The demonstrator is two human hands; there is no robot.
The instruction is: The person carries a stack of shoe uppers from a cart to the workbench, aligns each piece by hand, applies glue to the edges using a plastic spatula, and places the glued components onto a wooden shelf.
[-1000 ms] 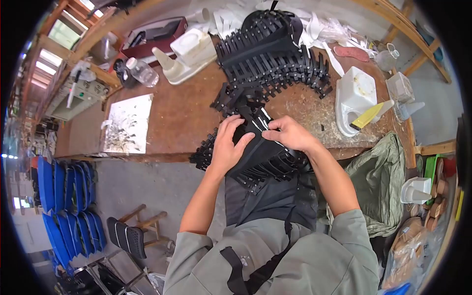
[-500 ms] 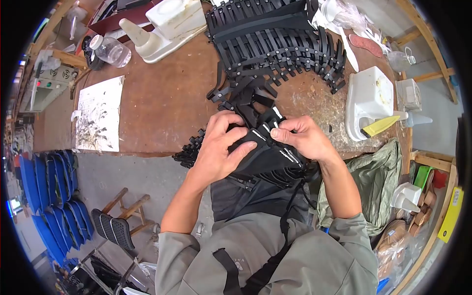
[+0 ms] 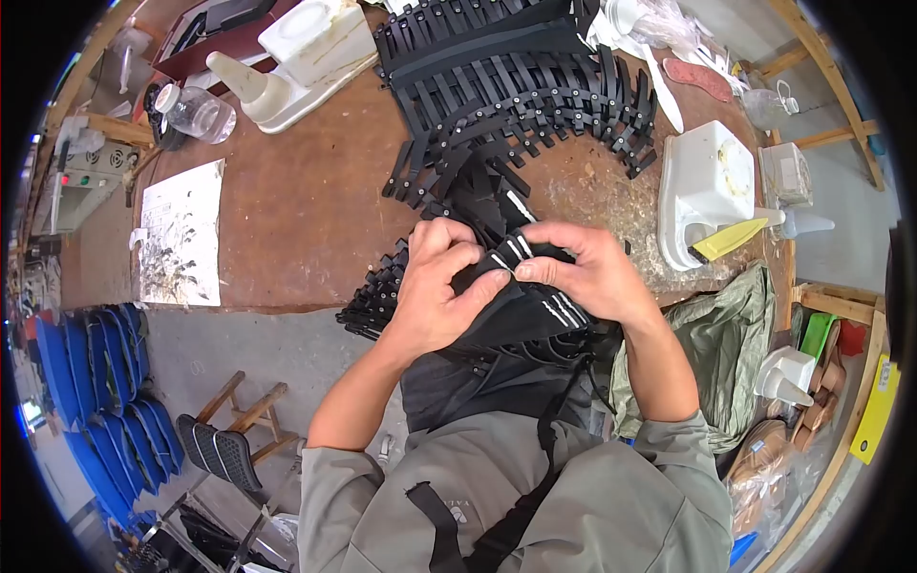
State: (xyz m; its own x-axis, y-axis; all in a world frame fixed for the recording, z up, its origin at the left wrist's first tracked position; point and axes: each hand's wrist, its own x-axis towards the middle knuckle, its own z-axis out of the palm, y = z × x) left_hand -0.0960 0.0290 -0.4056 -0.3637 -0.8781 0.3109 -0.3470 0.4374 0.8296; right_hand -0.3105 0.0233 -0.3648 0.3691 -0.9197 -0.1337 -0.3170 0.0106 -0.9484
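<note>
Your thumbs have drawn closer over the black strapwork (image 3: 511, 313).
Between your left hand (image 3: 427, 291) and right hand (image 3: 607, 277), both equally near, each grip pinches its white-striped edge; its length slants off the tabletop (image 3: 306, 201) toward you, a white holder (image 3: 709, 180) beyond your right hand.

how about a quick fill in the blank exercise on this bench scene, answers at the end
The left hand and right hand hold black material with ____ marks. The smudged paper lies toward the ____ end of the bench in the picture. The flat tool on the white stand is coloured ____. The panels stacked at the picture's far left are coloured ____.

Missing words: white; left; yellow; blue.
</note>
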